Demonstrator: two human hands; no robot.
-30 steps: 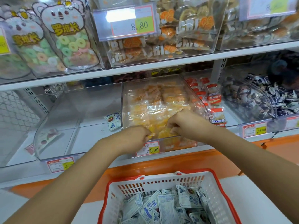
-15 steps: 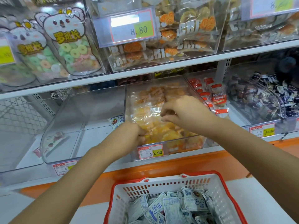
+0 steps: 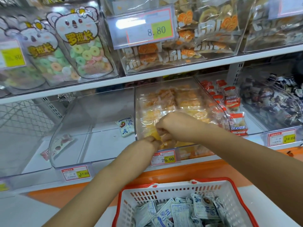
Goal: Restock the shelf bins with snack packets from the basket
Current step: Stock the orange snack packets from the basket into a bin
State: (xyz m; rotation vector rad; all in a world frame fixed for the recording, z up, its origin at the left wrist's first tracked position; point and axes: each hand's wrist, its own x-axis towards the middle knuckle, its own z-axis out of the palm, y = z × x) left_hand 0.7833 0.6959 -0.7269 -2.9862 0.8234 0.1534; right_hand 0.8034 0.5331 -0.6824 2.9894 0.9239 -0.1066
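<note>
Pinching clear yellow packets (image 3: 149, 115) in the middle shelf bin (image 3: 188, 145) with curled fingers of left hand (image 3: 150, 142) and right hand (image 3: 175, 125), fists nearly touching; directly below, red-rimmed basket (image 3: 164, 183) filled with blue-and-white snack packets (image 3: 180, 212).

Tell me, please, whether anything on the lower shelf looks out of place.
Yes: the clear bin left of the orange-snack bin is almost bare, with one blue-and-white packet leaning at its right wall. It matches the packets in the basket.

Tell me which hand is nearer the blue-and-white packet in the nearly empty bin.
Left. The left hand sits right of and below the packet; the right hand lies farther right.
</note>
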